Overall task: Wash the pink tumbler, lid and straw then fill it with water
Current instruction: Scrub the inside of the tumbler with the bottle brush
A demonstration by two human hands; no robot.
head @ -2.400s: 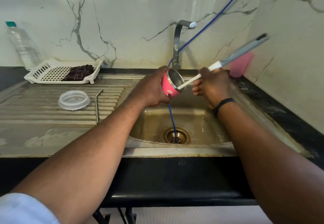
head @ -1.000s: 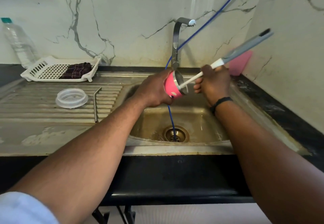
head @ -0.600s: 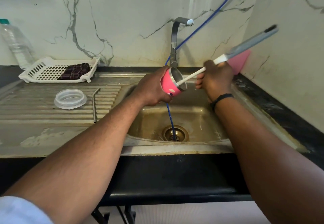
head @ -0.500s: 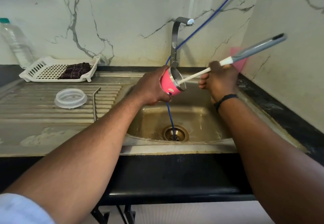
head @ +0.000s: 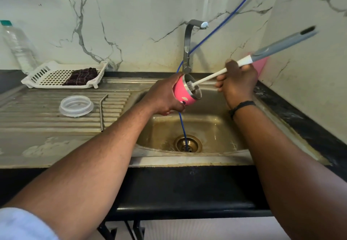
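Note:
My left hand (head: 163, 97) grips the pink tumbler (head: 182, 92) over the sink basin, tilted so its steel mouth faces right. My right hand (head: 237, 82) grips the long bottle brush (head: 272, 50) by its white shaft. The grey handle sticks up to the right. The brush's bristle head sits just inside the tumbler's mouth. The clear lid (head: 76, 105) lies flat on the ribbed draining board, and the bent metal straw (head: 102, 112) lies just to its right.
The steel tap (head: 187, 44) stands behind the sink (head: 216, 127), with no water seen running. A blue hose (head: 183, 127) runs from the wall into the drain. A white rack (head: 47, 76) with a dark cloth and a plastic bottle (head: 17, 46) stand at the far left. A pink object (head: 262, 67) leans in the right corner.
My right hand has drawn the brush back to the right, so its bristle head now shows at the tumbler's mouth. The left hand has kept the tumbler in about the same place.

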